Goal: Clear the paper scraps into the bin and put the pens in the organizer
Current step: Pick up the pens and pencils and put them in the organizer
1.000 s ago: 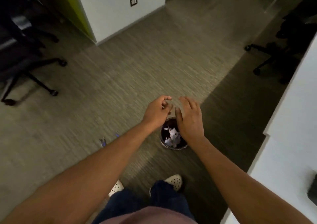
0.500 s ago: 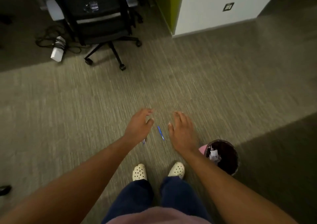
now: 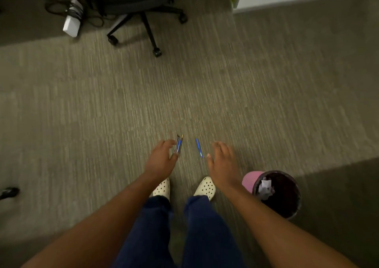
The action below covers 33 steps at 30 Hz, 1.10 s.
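Hands [image 3: 162,161] lower than before | fingers spread, empty | pens [image 3: 178,145] now unhidden

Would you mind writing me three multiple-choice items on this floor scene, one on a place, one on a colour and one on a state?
1. Where does the bin stand?
A. to the right of the person's feet
B. under the office chair
C. to the left of the feet

2. What colour is the single pen lying alone on the carpet?
A. red
B. blue
C. green

3. How is the right hand?
A. gripping the bin
B. open and empty
C. holding paper

Answers: 1 A, the bin is beside the right shoe; 2 B, its barrel is bright blue; 3 B, the fingers are spread with nothing in them.
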Motion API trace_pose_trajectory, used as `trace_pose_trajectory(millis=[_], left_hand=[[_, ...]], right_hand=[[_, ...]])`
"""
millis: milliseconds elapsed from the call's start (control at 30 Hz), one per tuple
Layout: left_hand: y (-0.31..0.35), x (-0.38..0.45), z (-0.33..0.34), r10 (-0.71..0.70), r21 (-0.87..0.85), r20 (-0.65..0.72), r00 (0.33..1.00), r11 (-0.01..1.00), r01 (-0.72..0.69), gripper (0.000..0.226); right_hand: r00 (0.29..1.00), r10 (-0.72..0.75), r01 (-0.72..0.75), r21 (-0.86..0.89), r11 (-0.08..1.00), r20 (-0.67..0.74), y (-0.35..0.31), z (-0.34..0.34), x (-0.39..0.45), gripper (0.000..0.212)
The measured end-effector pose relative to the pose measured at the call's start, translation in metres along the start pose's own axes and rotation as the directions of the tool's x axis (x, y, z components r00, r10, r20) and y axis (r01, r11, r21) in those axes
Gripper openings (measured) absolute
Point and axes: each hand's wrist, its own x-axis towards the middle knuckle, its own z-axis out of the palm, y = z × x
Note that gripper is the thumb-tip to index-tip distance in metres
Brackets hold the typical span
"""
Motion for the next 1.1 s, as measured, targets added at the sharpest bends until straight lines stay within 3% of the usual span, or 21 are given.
trace_pose_trajectory(millis=[233,467,633,767,867,967,1100], left_hand=[[-0.114,0.089,0.094,-0.069,0.096,0.198,0.978,0.994,0.051,0.04],[-0.25,0.199,0.203,-0.098,0.206,0.275,0.956,0.978,0.041,0.039],[-0.319,0.254,0.274,-0.172,0.216,0.288,0.942,0.97,0.111,0.03],[-0.351,0.286,0.32,-0.261,0.224,0.242,0.934,0.952,0.208,0.026],[-0.362,0.313,0.343,-0.219,0.258,0.146,0.965,0.95,0.177,0.039],[-0.367,0.341,0.356,-0.164,0.281,0.064,0.984,0.949,0.14,0.043],[-0.373,0.365,0.359,-0.141,0.348,0.082,0.987,0.932,0.104,0.042]], right_hand=[[0.992,0.109,-0.109,-0.001,0.994,0.068,0.058,0.148,0.053,0.041],[0.969,0.132,-0.133,-0.008,0.991,0.209,0.122,0.326,0.122,0.043],[0.937,0.229,-0.243,0.023,0.97,0.263,0.161,0.421,0.15,0.043],[0.891,0.363,-0.388,0.044,0.92,0.273,0.193,0.471,0.177,0.036],[0.863,0.451,-0.478,0.076,0.875,0.228,0.206,0.494,0.2,0.027],[0.856,0.475,-0.495,0.06,0.867,0.202,0.213,0.508,0.213,0.027],[0.898,0.426,-0.43,0.013,0.903,0.107,0.208,0.517,0.208,0.028]])
